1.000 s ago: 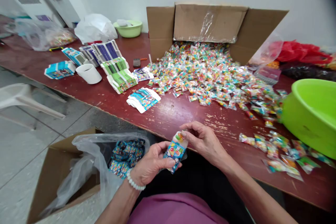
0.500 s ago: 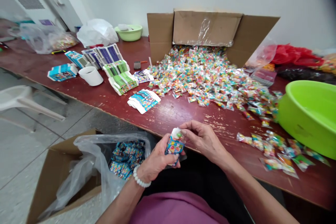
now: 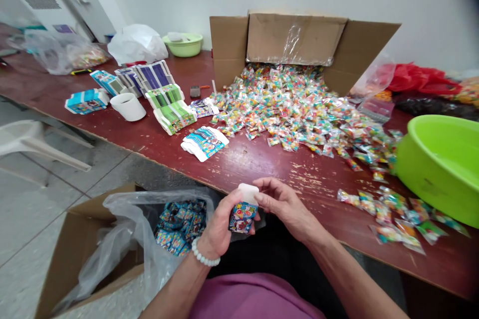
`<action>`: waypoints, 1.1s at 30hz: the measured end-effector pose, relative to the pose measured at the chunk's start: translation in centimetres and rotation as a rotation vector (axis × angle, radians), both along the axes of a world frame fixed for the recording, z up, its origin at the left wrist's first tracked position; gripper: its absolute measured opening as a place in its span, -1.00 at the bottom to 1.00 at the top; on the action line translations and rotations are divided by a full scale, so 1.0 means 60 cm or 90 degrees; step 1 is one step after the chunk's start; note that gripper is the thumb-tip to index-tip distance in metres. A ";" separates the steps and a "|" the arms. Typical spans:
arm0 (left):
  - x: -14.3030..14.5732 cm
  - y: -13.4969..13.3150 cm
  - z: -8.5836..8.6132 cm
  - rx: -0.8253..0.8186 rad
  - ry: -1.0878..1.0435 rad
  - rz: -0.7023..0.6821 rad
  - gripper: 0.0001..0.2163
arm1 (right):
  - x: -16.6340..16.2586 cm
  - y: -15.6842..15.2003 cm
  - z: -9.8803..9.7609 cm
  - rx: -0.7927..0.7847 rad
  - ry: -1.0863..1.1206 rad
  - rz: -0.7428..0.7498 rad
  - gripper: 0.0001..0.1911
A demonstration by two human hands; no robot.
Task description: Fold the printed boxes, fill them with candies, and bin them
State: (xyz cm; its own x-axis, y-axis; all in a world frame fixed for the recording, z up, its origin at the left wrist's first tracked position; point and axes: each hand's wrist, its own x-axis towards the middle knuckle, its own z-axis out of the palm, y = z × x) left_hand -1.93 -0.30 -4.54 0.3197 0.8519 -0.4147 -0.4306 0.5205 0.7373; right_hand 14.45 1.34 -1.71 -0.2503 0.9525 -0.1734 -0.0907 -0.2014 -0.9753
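My left hand (image 3: 220, 222), with a white bead bracelet at the wrist, is wrapped round a small blue printed candy box (image 3: 242, 218) just off the table's front edge. The box's white flap (image 3: 248, 193) stands at its top. My right hand (image 3: 290, 208) has thumb and fingers closed at the flap's right edge. Candy inside the box is out of sight. A fan of flat blue boxes (image 3: 206, 143) lies on the table beyond my hands. Behind it, a large heap of small wrapped candies (image 3: 292, 104) spills from an open cardboard box (image 3: 294, 40).
To the lower left, a lined carton (image 3: 62, 254) holds many blue packets (image 3: 181, 224). A green basin (image 3: 437, 169) stands on the right, with loose candies (image 3: 396, 214) before it. Stacked green boxes (image 3: 170, 109) and a white roll (image 3: 127, 107) sit at left.
The candy seen at the box's mouth is now hidden behind the white flap, which has come down across the opening. My left hand has shifted slightly left with the box.
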 end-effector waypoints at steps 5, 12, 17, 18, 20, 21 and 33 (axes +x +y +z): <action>0.003 -0.008 -0.009 0.031 0.033 0.027 -0.67 | -0.016 -0.005 -0.013 -0.016 0.033 0.064 -0.70; -0.003 0.002 -0.003 -0.075 -0.090 -0.033 -0.51 | -0.006 -0.002 -0.020 0.289 -0.186 0.068 -0.79; -0.003 0.005 -0.009 -0.088 -0.053 0.006 -0.68 | -0.011 -0.001 -0.028 0.219 -0.192 0.074 -0.83; -0.003 0.004 -0.009 -0.086 -0.047 0.013 -0.67 | -0.014 0.001 -0.029 0.191 -0.194 0.073 -0.84; -0.002 0.001 -0.008 -0.069 -0.039 0.028 -0.62 | -0.018 0.006 -0.029 0.140 -0.189 0.081 -0.84; -0.002 0.000 -0.008 -0.060 -0.032 0.031 -0.59 | -0.020 0.010 -0.028 0.112 -0.178 0.088 -0.84; -0.015 0.005 -0.010 -0.144 -0.083 0.056 -0.71 | -0.039 -0.009 -0.037 0.271 -0.217 0.119 -0.82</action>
